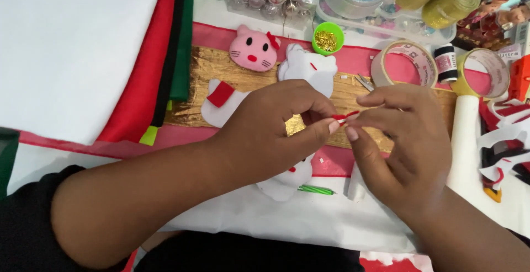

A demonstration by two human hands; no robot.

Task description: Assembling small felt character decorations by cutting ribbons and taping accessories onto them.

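My left hand point(276, 126) and my right hand point(400, 139) meet above a gold sheet point(232, 68), both pinching a tiny red felt piece point(343, 117) between thumb and fingertips. Under my left hand lies a white stuffed cat head point(284, 184), partly hidden. A pink cat face point(254, 48), a white cat-shaped cutout point(312, 68) and a white felt piece with a red patch point(221, 101) lie on the gold sheet beyond my hands.
Stacked white, red, black and green felt sheets point(165, 46) lie at left. A green cup of gold bits point(327, 37), two tape rolls point(406, 62), a black thread spool point(445, 62), ribbon spools and ornaments sit at the back. Felt scraps point(505, 139) lie at right.
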